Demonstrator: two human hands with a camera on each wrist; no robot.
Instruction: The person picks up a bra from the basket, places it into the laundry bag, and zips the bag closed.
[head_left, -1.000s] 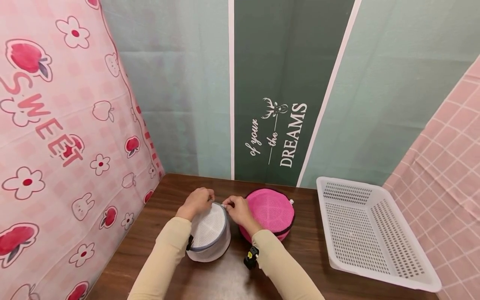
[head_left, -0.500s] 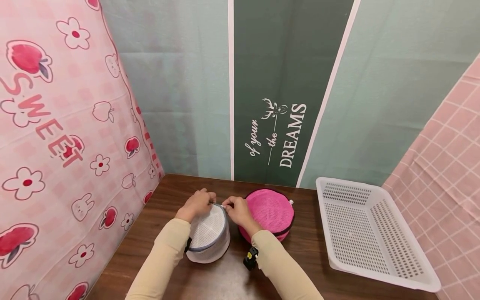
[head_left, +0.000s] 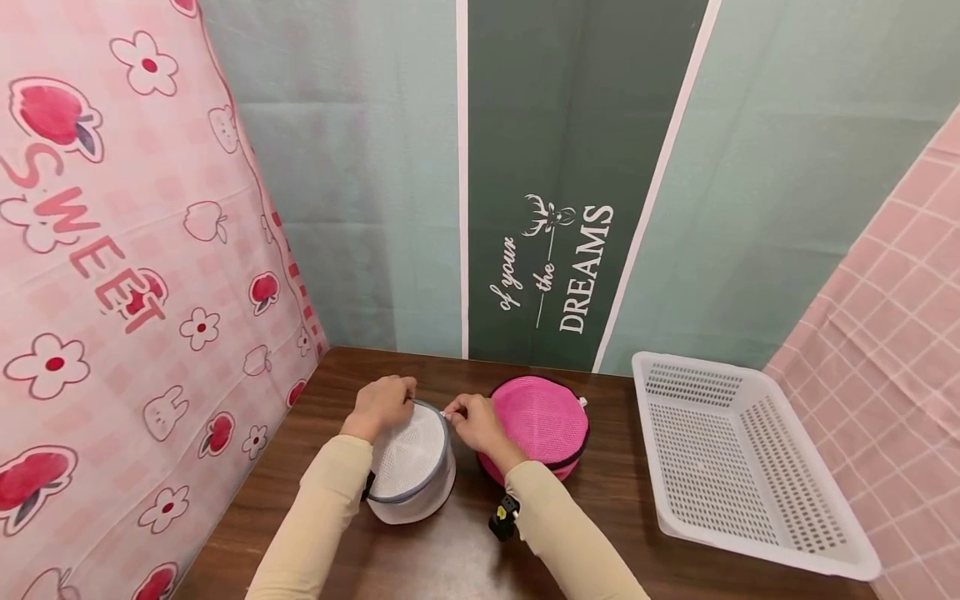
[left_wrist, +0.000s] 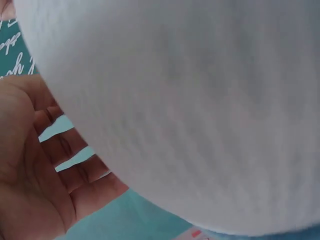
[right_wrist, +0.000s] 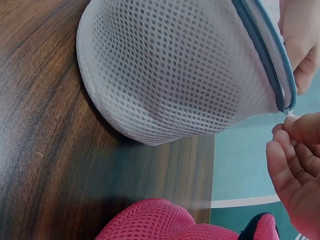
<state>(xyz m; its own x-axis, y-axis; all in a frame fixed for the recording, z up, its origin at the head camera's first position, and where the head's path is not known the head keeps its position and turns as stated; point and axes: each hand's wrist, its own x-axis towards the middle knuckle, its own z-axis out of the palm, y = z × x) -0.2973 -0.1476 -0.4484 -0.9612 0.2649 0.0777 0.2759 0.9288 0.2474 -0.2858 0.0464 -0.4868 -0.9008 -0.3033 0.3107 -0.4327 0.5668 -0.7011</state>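
Observation:
A round white mesh laundry bag [head_left: 408, 458] with a blue-grey zip edge stands on the wooden table. At its far left rim, my left hand [head_left: 384, 406] holds the edge with curled fingers; the left wrist view has those fingers partly hidden behind the white mesh. My right hand [head_left: 477, 423] pinches the small zip pull [right_wrist: 288, 115] at the bag's far right edge, thumb against forefinger. In the right wrist view the zip band [right_wrist: 262, 52] looks nearly closed, with a narrow gap by the pull. Just right of it sits a round pink mesh laundry bag [head_left: 542, 421], partly behind my right forearm.
A white perforated plastic basket [head_left: 765, 556] stands at the table's right side. Printed cloths hang at the left, back and right. Brown wooden table top [head_left: 465, 558] shows in front of the bags.
My left hand has shifted slightly left along the rim, and the white bag has moved slightly left with it. The right hand keeps its pinch almost in place.

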